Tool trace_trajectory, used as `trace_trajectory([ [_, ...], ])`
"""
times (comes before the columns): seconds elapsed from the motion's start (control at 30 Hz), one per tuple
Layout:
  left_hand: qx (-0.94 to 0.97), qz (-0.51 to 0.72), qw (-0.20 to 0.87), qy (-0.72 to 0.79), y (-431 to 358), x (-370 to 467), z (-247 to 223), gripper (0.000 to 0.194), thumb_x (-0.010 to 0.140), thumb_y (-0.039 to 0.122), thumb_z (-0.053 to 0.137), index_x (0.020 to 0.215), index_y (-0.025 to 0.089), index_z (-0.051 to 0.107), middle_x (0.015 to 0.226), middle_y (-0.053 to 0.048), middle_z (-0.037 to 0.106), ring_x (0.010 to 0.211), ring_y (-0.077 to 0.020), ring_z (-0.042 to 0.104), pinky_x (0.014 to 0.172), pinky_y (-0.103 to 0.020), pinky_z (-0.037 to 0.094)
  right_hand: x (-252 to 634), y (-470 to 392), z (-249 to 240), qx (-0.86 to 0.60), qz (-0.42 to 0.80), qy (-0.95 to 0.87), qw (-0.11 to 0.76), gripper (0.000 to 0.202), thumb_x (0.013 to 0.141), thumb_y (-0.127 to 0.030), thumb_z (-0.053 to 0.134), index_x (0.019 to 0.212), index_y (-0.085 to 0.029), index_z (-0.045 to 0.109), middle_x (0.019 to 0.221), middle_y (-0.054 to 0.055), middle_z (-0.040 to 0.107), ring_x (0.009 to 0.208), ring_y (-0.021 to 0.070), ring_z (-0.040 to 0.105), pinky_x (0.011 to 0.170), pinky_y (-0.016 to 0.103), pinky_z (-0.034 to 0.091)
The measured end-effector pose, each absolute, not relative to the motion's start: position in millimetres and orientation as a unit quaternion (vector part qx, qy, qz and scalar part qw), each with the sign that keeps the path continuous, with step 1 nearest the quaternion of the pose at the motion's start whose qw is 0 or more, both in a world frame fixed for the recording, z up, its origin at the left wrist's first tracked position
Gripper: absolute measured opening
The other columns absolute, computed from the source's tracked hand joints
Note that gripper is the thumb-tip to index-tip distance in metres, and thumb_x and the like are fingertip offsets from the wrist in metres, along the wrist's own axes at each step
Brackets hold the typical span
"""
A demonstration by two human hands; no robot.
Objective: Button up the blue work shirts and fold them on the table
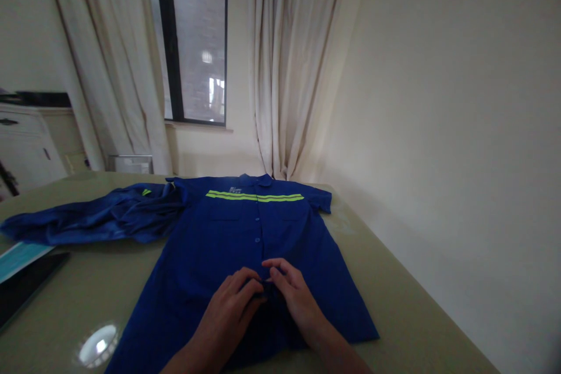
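At the lower centre of the frame, we have the royal-blue short-sleeved cloth shirt (230, 248) spread front up, its collar away from us. We judge the step in hand to be working a button on its front; fastening or undoing, we cannot tell. Our left hand (232, 307) seems to pinch the front edge; our right hand (295, 295) meets it there, its grip unclear. The next move calls for steady cloth and careful fingertips.

- 1 view, from a camera worn on the head, looking forward and down across a table (398, 307).
- Close, below: left hand (232, 310) and right hand (298, 298).
- Farther off, ahead: a window (199, 35).
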State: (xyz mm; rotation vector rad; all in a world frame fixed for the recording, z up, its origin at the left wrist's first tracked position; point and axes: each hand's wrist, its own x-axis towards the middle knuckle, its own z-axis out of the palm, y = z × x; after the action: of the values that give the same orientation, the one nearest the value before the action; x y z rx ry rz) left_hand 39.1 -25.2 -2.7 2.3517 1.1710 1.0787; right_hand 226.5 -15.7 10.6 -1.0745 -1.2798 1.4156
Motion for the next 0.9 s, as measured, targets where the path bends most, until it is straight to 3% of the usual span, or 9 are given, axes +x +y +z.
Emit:
trace_trajectory([
  [0.13,0.782,0.382,0.241,0.43,-21.2,38.5,-2.7,0.015,0.1,0.02,0.048,0.095,0.024,0.062,0.1,-0.003,0.064,0.089,-0.0166,0.064,0.083,-0.028,0.052,230.1,-16.4,10.4,-0.406,0.581,-0.577,0.405,0.057,0.076,-0.052,0.084,0.124,-0.027,0.067,0.088,-0.001,0.067,0.086,0.0189,0.062,0.077,0.028,0.046],
  [0.23,0.756,0.388,0.285,0.445,-14.8,35.0,-0.7,0.016,0.101,0.029,0.049,0.093,0.023,0.061,0.094,-0.002,0.064,0.088,-0.0179,0.062,0.082,-0.029,0.05,231.4,-13.6,10.1,-0.432,0.527,-0.595,0.426,0.041,0.074,-0.046,0.085,0.106,-0.023,0.074,0.089,0.001,0.069,0.088,0.0205,0.062,0.081,0.03,0.046],
  [0.33,0.738,0.388,0.329,0.445,-7.7,29.3,2.6,0.028,0.102,0.043,0.049,0.089,0.022,0.062,0.088,-0.002,0.065,0.085,-0.0184,0.061,0.08,-0.029,0.049,232.3,-10.1,11.2,-0.455,0.509,-0.589,0.432,0.032,0.078,-0.05,0.079,0.086,-0.019,0.076,0.078,0.001,0.068,0.078,0.0188,0.06,0.073,0.029,0.044],
  [0.63,0.712,0.329,0.426,0.451,-3.0,18.8,16.4,0.036,0.093,0.052,0.057,0.085,0.02,0.069,0.075,0.002,0.063,0.074,-0.0159,0.054,0.068,-0.025,0.041,231.8,-11.2,11.6,-0.492,0.436,-0.62,0.428,0.032,0.083,-0.05,0.076,0.077,-0.018,0.072,0.068,-0.003,0.059,0.069,0.0143,0.051,0.064,0.025,0.037],
  [0.77,0.676,0.274,0.534,0.428,-1.1,5.5,15.6,0.035,0.083,0.051,0.069,0.093,0.019,0.074,0.087,0.0,0.071,0.086,-0.019,0.061,0.079,-0.028,0.046,230.2,-14.6,14.1,-0.495,0.42,-0.636,0.418,0.029,0.085,-0.046,0.074,0.079,-0.018,0.071,0.069,-0.003,0.06,0.069,0.0144,0.053,0.065,0.025,0.037],
  [0.9,0.653,0.283,0.558,0.427,2.4,-3.5,11.4,0.039,0.079,0.052,0.074,0.099,0.019,0.075,0.097,-0.001,0.073,0.095,-0.0216,0.062,0.087,-0.031,0.047,229.7,-16.9,16.5,-0.492,0.406,-0.653,0.407,0.025,0.087,-0.043,0.072,0.082,-0.018,0.072,0.071,-0.002,0.062,0.071,0.0153,0.055,0.066,0.026,0.039],
])
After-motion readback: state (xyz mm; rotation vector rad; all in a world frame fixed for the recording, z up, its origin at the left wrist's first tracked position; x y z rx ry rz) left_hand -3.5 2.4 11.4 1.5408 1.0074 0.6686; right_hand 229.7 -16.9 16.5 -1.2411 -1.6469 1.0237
